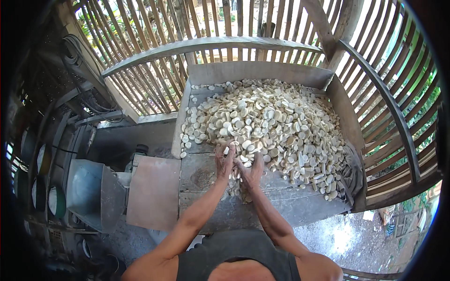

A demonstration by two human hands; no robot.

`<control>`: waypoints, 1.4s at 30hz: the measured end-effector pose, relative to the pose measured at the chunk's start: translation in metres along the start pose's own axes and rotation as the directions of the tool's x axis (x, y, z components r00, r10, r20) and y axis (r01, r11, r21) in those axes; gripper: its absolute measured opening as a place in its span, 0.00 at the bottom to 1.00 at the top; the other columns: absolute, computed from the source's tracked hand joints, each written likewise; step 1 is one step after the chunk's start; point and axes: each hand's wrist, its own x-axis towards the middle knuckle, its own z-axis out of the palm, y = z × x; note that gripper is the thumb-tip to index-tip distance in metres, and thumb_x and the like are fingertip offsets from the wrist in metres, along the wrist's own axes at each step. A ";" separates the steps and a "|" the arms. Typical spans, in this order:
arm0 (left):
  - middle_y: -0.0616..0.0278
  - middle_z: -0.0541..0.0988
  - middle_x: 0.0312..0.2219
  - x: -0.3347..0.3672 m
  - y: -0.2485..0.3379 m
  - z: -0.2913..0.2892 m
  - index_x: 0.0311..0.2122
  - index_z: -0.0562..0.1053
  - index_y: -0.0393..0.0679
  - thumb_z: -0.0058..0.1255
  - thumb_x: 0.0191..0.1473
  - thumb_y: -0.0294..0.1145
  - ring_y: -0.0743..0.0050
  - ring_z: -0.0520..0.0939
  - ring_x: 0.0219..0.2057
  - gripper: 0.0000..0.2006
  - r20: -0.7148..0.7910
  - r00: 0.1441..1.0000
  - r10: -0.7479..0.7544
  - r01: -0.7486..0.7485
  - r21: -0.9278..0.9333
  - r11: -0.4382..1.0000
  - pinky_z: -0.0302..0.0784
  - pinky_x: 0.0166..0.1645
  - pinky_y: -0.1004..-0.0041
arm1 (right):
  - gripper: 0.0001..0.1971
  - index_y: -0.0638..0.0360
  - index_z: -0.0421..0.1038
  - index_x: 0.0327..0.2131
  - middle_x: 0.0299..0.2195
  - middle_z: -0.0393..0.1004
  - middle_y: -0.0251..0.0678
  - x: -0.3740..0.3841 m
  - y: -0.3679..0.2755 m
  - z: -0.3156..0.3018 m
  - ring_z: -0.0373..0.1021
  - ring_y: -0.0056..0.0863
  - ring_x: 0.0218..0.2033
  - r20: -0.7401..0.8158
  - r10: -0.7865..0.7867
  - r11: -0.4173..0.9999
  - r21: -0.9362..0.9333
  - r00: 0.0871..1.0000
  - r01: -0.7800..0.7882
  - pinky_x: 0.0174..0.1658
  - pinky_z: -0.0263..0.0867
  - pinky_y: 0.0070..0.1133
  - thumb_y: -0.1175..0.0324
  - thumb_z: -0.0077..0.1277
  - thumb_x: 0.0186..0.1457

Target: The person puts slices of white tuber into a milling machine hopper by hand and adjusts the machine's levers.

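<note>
A large heap of pale, round, chip-like dried slices (276,112) is spread over a worn wooden table (300,199). At the heap's near edge my left hand (224,161) and my right hand (252,172) are side by side, cupped with bent fingers. Slices are gathered between and in front of them, and a few are down between my wrists. A slice shows against the fingers of my left hand. Some fingertips are buried among the slices and cannot be seen.
Low boards (260,69) wall the table's back and sides. Dark crumpled cloth (352,173) lies at its right edge. To the left are a brown flat panel (153,192) and a metal hopper (84,187). A slatted wooden wall (215,44) surrounds the far side.
</note>
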 end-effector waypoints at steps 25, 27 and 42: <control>0.64 0.78 0.36 -0.032 0.101 0.018 0.42 0.75 0.36 0.58 0.53 0.29 0.78 0.78 0.36 0.13 -0.035 0.998 0.054 -0.063 -0.350 0.935 0.74 0.40 0.77 | 0.30 0.71 0.64 0.54 0.46 0.71 0.44 0.003 -0.080 -0.055 0.68 0.30 0.46 -0.077 0.131 0.625 0.780 0.988 -0.022 0.51 0.63 0.24 0.67 0.61 0.48; 0.63 0.78 0.36 -0.030 0.118 0.012 0.43 0.75 0.36 0.59 0.53 0.30 0.77 0.78 0.37 0.13 -0.067 0.987 0.145 -0.159 -0.320 0.934 0.74 0.41 0.76 | 0.30 0.72 0.64 0.53 0.47 0.71 0.45 0.007 -0.091 -0.056 0.67 0.31 0.47 -0.105 0.078 0.640 0.768 0.991 0.031 0.52 0.62 0.25 0.66 0.61 0.48; 0.65 0.79 0.35 0.005 0.280 -0.227 0.42 0.76 0.36 0.60 0.53 0.33 0.82 0.76 0.35 0.14 -0.594 0.697 0.403 -0.539 -0.062 0.840 0.72 0.41 0.79 | 0.25 0.69 0.66 0.51 0.40 0.75 0.38 -0.022 -0.365 0.035 0.70 0.22 0.39 0.144 -0.521 0.327 0.944 0.842 0.041 0.43 0.68 0.19 0.70 0.60 0.50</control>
